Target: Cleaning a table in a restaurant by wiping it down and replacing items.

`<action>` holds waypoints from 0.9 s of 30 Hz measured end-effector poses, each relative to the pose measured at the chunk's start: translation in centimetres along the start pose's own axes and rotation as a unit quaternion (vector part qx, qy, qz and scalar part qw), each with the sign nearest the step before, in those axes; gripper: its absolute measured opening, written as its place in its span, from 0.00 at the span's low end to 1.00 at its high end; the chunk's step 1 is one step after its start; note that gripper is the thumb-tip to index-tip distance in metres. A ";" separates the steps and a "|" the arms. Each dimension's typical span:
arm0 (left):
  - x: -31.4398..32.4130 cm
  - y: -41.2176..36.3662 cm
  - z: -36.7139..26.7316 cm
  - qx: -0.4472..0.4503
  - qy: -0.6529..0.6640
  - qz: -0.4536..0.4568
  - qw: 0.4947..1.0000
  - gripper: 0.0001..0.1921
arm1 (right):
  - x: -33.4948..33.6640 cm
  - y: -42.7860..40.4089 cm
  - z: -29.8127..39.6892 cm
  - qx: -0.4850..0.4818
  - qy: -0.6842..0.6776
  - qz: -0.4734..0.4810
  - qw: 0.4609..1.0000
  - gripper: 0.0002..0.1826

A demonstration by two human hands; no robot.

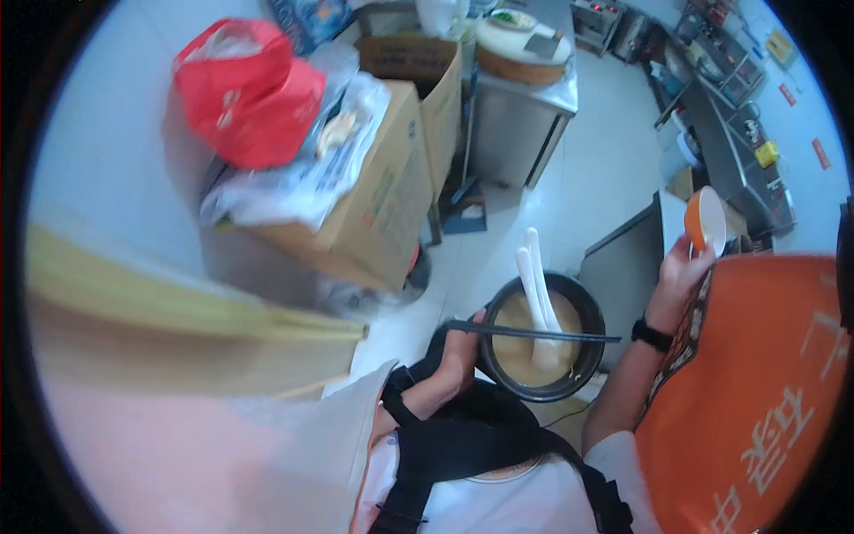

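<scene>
My left hand grips the left side of a large black bowl at waist height, its fingers largely hidden. Inside the bowl is a cloudy tan liquid. Two white soup spoons stand in it, handles leaning over the far rim. A pair of dark chopsticks lies across the bowl, with one end by my left hand. Raised out to the right, my right hand holds a small bowl, orange outside and white inside, tipped on its side.
An orange cloth curtain with writing hangs against my right arm; a pale one hangs at left. Cardboard boxes carry a red bag. Ahead are a steel cabinet with a cutting board, a grey cabinet and tiled floor.
</scene>
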State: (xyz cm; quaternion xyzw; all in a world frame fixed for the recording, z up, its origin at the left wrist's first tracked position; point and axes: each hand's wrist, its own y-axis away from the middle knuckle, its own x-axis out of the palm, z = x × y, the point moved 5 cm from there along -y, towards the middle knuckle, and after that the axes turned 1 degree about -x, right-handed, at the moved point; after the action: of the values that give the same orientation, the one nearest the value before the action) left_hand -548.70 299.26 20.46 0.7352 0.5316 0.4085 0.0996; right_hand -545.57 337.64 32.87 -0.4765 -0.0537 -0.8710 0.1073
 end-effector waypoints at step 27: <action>41.0 -41.8 -8.0 -0.095 0.001 0.098 0.991 0.21 | -20.0 -34.3 -4.7 0.113 0.173 -0.245 0.947 0.14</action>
State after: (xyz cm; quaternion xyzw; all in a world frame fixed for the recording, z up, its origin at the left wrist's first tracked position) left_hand -579.48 349.69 21.65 0.7709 0.4155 0.4655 0.1281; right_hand -547.17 372.74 13.80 -0.2759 -0.2471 -0.9276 -0.0486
